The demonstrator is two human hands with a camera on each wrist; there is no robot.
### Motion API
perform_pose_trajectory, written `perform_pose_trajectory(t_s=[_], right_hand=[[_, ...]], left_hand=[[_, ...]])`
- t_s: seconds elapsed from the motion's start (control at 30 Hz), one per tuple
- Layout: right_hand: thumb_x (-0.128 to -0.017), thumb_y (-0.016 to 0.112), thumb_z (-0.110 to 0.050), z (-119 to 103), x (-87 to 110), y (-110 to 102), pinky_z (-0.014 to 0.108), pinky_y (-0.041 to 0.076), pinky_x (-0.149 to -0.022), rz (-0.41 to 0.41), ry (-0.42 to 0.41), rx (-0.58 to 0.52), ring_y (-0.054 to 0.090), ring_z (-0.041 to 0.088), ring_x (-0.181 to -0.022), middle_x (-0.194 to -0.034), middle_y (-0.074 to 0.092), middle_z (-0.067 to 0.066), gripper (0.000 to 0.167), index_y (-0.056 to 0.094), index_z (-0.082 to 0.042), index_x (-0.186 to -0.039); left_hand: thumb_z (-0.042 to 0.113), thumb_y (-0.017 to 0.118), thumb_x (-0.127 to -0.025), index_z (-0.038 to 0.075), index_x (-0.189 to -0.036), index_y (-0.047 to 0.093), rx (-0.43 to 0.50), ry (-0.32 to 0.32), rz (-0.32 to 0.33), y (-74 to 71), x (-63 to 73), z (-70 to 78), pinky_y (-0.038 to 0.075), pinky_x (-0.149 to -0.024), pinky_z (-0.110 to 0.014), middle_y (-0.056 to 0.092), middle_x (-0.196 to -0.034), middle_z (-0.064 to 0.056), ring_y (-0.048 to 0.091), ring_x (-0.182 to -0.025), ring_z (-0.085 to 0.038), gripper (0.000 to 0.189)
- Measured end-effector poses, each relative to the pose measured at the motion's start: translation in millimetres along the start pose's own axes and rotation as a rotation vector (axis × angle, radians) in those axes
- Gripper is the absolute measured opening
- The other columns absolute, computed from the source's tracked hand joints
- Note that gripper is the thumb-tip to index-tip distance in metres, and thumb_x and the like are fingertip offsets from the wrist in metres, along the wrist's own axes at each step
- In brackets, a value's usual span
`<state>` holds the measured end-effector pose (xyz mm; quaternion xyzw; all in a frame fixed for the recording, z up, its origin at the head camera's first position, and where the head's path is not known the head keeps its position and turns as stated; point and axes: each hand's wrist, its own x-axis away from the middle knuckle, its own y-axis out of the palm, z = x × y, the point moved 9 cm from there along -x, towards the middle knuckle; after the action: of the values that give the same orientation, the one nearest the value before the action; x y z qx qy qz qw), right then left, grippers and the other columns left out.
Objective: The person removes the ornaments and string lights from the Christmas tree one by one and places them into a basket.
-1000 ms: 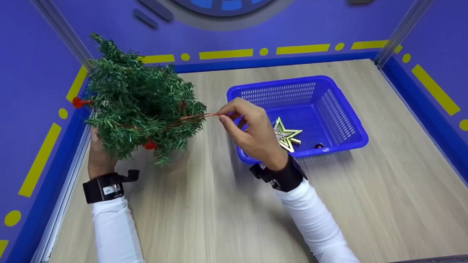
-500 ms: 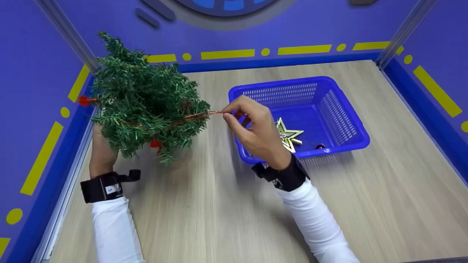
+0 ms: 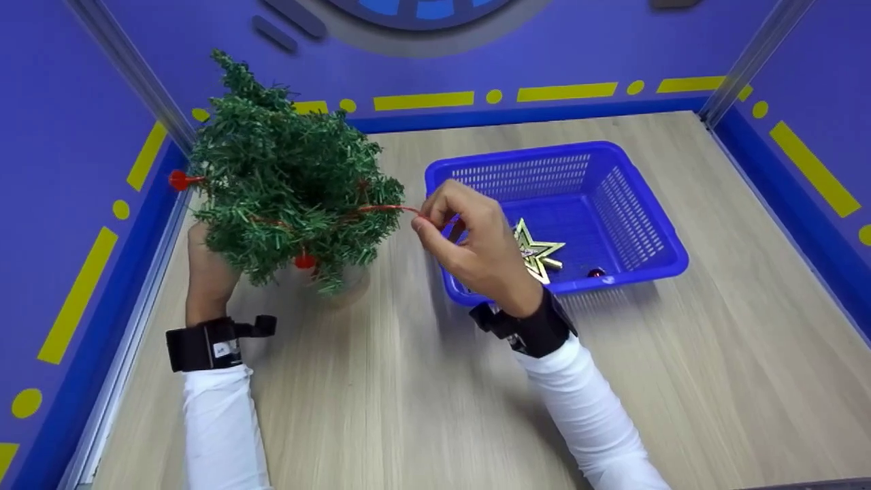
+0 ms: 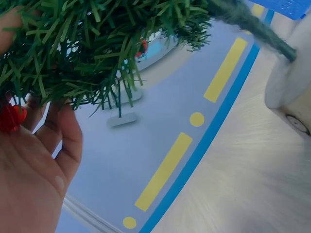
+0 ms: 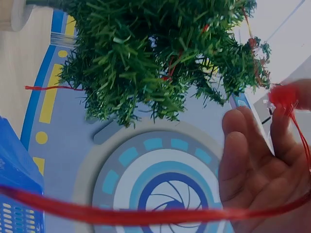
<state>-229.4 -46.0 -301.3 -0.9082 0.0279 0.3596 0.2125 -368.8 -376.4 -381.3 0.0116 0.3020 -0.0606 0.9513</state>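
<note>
A small green Christmas tree (image 3: 299, 156) leans at the left, with its whitish base (image 4: 286, 82) in the left wrist view. My left hand (image 3: 212, 272) holds the branches from the left side; most of its fingertips are hidden in the needles. A red ornament (image 4: 12, 116) lies by that palm. Between thumb and forefinger, my right hand (image 3: 473, 245) pinches a red string (image 3: 388, 207) that runs into the tree's right side. Close to the right wrist camera, a length of red string (image 5: 136, 216) crosses the view. Another red ornament (image 3: 304, 260) hangs low at the tree's front.
Below and behind my right hand stands a blue plastic basket (image 3: 674, 255). In it lie a gold star tree topper (image 3: 541, 250) and a small dark red ball (image 3: 596, 273). Blue panels (image 3: 408, 61) wall in the wooden table (image 3: 381, 408) at the back and sides.
The tree has shifted right along with my left hand, nearer to my right hand. The string between tree and right hand has gone from taut to slightly slack. My right hand has barely moved.
</note>
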Motion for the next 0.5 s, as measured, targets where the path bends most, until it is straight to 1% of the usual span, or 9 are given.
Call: perform_pose_trajectory(t_s=[0.07,0.13,0.2,0.27,0.3,0.37,0.4,0.47,0.5], right_hand=[[-0.098,0.067,-0.017,0,0.5,2,0.026,0.050,-0.058,-0.021,0.006,0.012,0.059,0.008,-0.075,-0.084,0.065,-0.002,0.021,0.056,-0.010,-0.081],[-0.099,0.066,-0.019,0,1.2,3,0.025,0.050,-0.059,-0.034,0.009,0.027,0.059,0.007,-0.074,-0.083,0.064,-0.002,0.020,0.059,-0.011,-0.083],[-0.100,0.065,-0.019,0,1.3,2,0.026,0.051,-0.059,-0.032,0.007,0.044,0.058,0.007,-0.073,-0.082,0.063,-0.001,0.017,0.061,-0.010,-0.085],[-0.100,0.064,-0.018,-1,1.4,0,0.026,0.051,-0.060,-0.024,0.001,0.066,0.058,0.007,-0.072,-0.082,0.063,-0.001,0.014,0.065,-0.010,-0.088],[-0.101,0.063,-0.018,-1,1.4,-1,0.028,0.052,-0.061,-0.020,-0.003,0.076,0.058,0.008,-0.073,-0.083,0.064,-0.001,0.013,0.066,-0.010,-0.090],[-0.101,0.062,-0.017,-4,0.9,-4,0.028,0.052,-0.064,-0.010,-0.016,0.098,0.057,0.008,-0.075,-0.084,0.063,0.000,0.013,0.068,-0.010,-0.091],[-0.101,0.062,-0.017,-7,0.7,-5,0.028,0.051,-0.066,-0.005,-0.024,0.108,0.056,0.009,-0.076,-0.085,0.063,0.000,0.014,0.068,-0.010,-0.092],[-0.101,0.062,-0.016,-13,0.9,-8,0.027,0.049,-0.069,0.004,-0.044,0.102,0.055,0.010,-0.079,-0.086,0.063,0.000,0.013,0.069,-0.010,-0.091],[-0.100,0.063,-0.015,-17,1.0,-10,0.028,0.048,-0.070,0.011,-0.058,0.088,0.054,0.011,-0.080,-0.086,0.063,0.000,0.013,0.068,-0.010,-0.090]], left_hand=[[0.007,0.056,-0.103,0.004,-0.102,0.074,-0.103,0.019,0.013,0.1,-0.8,0.3,0.047,-0.083,-0.022,0.070,-0.095,0.011,0.062,-0.090,-0.003,0.018],[0.007,0.056,-0.102,0.007,-0.098,0.073,-0.191,0.035,0.024,0.2,-1.3,1.6,0.046,-0.082,-0.021,0.069,-0.093,0.014,0.062,-0.088,-0.002,0.017],[0.005,0.057,-0.100,0.001,-0.093,0.071,-0.231,0.045,0.035,0.6,-1.6,2.9,0.046,-0.080,-0.020,0.069,-0.091,0.016,0.062,-0.086,0.000,0.017],[0.004,0.058,-0.099,-0.006,-0.089,0.068,-0.263,0.040,0.053,0.6,-1.5,4.0,0.045,-0.078,-0.019,0.068,-0.087,0.017,0.061,-0.083,0.000,0.018],[0.003,0.058,-0.099,-0.003,-0.087,0.069,-0.271,0.042,0.060,0.5,-1.5,4.5,0.045,-0.077,-0.019,0.067,-0.086,0.018,0.060,-0.081,0.001,0.018],[0.002,0.057,-0.098,-0.004,-0.083,0.067,-0.304,0.060,0.065,1.3,-1.2,6.6,0.044,-0.075,-0.019,0.065,-0.082,0.019,0.058,-0.077,0.001,0.019],[0.000,0.057,-0.098,-0.003,-0.080,0.066,-0.329,0.068,0.065,1.9,-1.2,7.5,0.042,-0.073,-0.019,0.063,-0.080,0.019,0.056,-0.075,0.001,0.020],[-0.001,0.057,-0.097,0.004,-0.077,0.065,-0.367,0.091,0.065,2.6,-1.4,8.6,0.040,-0.071,-0.018,0.061,-0.077,0.015,0.053,-0.072,0.002,0.022],[-0.001,0.057,-0.096,0.005,-0.075,0.064,-0.383,0.100,0.065,2.8,-1.3,8.7,0.039,-0.071,-0.018,0.059,-0.076,0.015,0.051,-0.071,0.003,0.023]])
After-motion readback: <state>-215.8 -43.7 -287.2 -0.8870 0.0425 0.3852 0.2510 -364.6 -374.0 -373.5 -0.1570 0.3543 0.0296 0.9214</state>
